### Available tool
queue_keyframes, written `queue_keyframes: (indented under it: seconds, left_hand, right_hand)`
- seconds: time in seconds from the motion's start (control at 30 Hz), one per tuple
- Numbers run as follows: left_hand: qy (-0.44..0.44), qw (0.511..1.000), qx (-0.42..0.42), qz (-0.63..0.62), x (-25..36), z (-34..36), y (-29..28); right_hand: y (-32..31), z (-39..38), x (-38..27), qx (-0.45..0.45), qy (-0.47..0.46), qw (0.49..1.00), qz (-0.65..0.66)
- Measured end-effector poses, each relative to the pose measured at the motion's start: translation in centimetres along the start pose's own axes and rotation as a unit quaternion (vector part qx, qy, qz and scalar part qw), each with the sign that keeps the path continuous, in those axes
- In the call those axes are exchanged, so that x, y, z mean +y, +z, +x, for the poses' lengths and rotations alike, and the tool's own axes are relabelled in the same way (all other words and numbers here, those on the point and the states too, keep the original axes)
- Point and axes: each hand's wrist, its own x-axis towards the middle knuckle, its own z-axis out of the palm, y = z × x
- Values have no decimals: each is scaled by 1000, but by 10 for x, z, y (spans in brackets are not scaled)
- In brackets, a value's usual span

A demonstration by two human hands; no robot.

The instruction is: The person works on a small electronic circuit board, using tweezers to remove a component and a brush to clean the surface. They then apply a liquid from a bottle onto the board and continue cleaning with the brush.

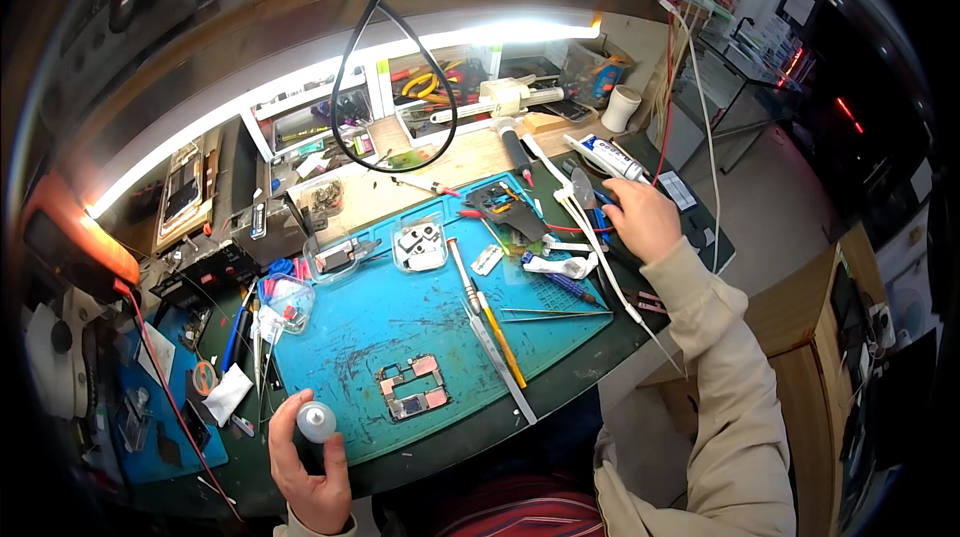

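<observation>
My left hand (pixel 312 472) is closed around a small white round bottle (pixel 316 422), seen from above, at the mat's near left edge. A bare phone circuit board (pixel 413 387) lies flat on the blue work mat (pixel 350 337), to the right of that bottle. My right hand (pixel 645 219) is at the far right of the bench, fingers bent over a cluster of tools. Near its fingertips is a blue-handled tool (pixel 601 200); what the fingers grip is hidden. A white cable (pixel 590 229) and a white tube (pixel 612 157) lie beside this hand.
Tweezers (pixel 555 315), a metal ruler-like blade (pixel 497 362) and a yellow-handled tool (pixel 502 342) lie on the mat. Clear boxes of small parts (pixel 419 245) stand at its far side. A black cable (pixel 455 107) loops overhead. Orange lamp (pixel 80 242) at left.
</observation>
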Motion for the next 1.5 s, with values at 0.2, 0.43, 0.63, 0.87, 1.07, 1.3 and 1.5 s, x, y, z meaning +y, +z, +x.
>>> queue_keyframes:
  seconds: [0.2, 0.43, 0.63, 0.87, 1.07, 1.3, 1.5]
  left_hand:
    - [10, 1000, 13, 14, 4, 0, -2]
    - [127, 985, -29, 116, 16, 10, -17]
    - [246, 944, -95, 199, 34, 19, -29]
    - [343, 883, -107, 303, 39, 18, -38]
    - [359, 873, -99, 314, 45, 17, -37]
    - [363, 872, -101, 313, 48, 16, -35]
    - [364, 870, -104, 316, 48, 15, -36]
  right_hand:
    - [6, 20, 1, -1, 66, 994, -82]
    - [-94, -31, -89, -224, 60, 897, 377]
    - [-110, -104, -149, -653, 219, 343, 638]
    - [-78, -123, -149, -638, 307, 127, 695]
    - [-84, -125, -148, -639, 312, 134, 691]
    - [-87, -127, -147, -637, 309, 145, 691]
    - [-90, -127, -148, -646, 300, 161, 683]
